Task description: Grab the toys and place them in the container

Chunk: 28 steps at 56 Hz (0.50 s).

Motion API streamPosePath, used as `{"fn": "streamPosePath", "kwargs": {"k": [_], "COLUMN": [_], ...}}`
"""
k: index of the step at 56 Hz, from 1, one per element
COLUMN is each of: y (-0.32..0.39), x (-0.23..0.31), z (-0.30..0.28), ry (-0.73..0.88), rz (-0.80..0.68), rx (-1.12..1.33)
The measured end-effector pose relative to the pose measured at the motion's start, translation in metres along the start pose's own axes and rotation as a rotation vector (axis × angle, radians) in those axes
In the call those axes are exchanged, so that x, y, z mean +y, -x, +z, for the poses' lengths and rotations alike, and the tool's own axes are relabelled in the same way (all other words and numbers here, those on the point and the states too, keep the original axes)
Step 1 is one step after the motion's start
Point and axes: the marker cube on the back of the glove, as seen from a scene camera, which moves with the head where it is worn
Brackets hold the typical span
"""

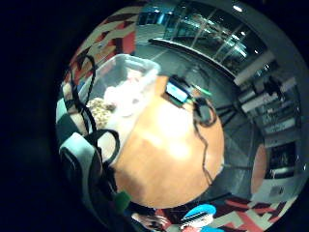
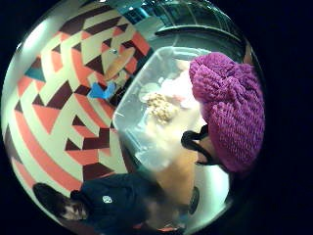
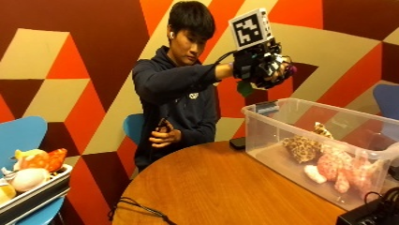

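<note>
Gloved right hand (image 3: 262, 68) grips a purple knitted toy (image 2: 230, 110) high above the clear container (image 3: 265, 129); released from there, it could bounce out over the near wall.

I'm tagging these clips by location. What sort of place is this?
Probably an office lounge or common room, not a home: a wall painted in bold geometric shapes, a round wooden table, blue chairs, and glass partitions across an open floor in the palm view.

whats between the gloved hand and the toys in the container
Only open air. In the outside view the gloved right hand, gripping a purple knitted toy, is raised above the clear container, whose top is open over the spotted toy.
</note>
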Motion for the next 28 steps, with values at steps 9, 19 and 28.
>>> {"fn": "streamPosePath", "kwargs": {"k": [9,19,28], "y": [0.042,0.043,0.026], "x": [-0.021,-0.027,-0.024], "z": [0.045,0.081,0.076], "ry": [0.086,0.199,0.152], "rz": [-0.112,-0.07,-0.029], "rx": [0.104,0.176,0.199]}}
